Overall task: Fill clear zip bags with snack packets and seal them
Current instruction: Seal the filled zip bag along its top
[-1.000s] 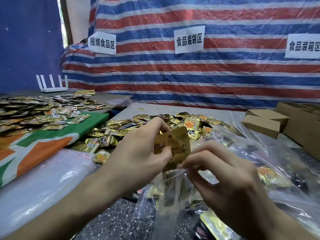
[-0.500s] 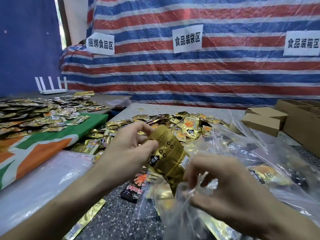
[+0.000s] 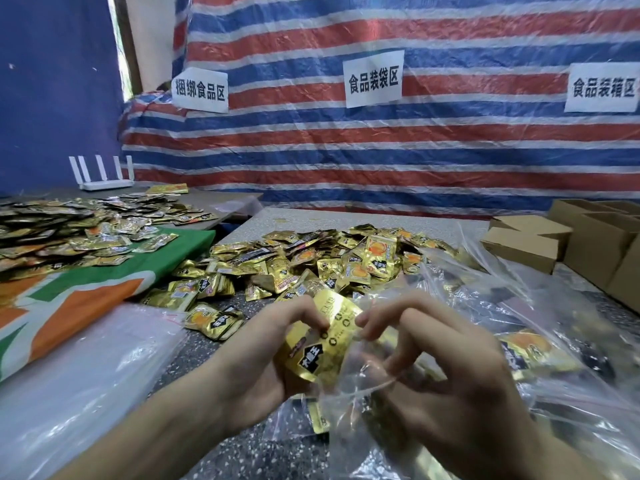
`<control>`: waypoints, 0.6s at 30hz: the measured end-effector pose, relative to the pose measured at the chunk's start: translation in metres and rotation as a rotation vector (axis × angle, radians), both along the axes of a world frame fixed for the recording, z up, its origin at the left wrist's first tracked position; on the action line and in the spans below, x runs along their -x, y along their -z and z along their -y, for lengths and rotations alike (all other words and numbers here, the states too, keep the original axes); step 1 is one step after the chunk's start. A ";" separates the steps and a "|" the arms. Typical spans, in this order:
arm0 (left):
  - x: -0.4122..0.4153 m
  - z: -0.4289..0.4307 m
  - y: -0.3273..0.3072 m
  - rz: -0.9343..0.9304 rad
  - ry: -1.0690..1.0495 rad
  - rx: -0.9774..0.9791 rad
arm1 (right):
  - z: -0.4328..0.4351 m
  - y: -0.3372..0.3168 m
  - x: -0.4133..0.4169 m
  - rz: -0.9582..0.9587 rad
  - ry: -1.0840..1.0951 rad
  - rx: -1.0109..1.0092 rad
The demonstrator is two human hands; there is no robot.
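Lowered slightly and drawn closer since half a second ago. Filling step, mid-insertion: left hand [image 3: 263,362] curled round glossy, crinkled gold foil packet [image 3: 322,344], right hand [image 3: 450,386] pinching thin clear zip bag [image 3: 363,393] open over speckled surface [image 3: 270,455]. Next, probably: push fully in, release, press zip.

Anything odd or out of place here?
Only the white router at the back left, just behind the loose snack packets: it is not packing stock. No tears or damage are visible.
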State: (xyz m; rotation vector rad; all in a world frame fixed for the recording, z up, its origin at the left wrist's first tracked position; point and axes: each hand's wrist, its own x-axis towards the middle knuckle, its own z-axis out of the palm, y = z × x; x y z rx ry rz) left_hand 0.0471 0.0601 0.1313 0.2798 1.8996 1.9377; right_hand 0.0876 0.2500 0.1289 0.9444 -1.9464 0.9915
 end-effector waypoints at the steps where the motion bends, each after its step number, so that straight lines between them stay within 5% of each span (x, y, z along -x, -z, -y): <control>1: -0.001 -0.002 -0.001 -0.001 0.072 0.047 | 0.001 0.001 0.000 0.003 -0.008 -0.005; 5: 0.002 -0.004 -0.021 0.009 0.050 -0.077 | -0.004 -0.002 0.000 -0.018 0.029 -0.110; 13: 0.010 0.012 -0.044 -0.523 -0.077 0.485 | -0.029 -0.017 -0.011 0.048 0.289 -0.538; 18: 0.000 -0.006 -0.047 -0.745 -0.054 0.602 | -0.025 -0.020 -0.017 0.092 0.322 -0.631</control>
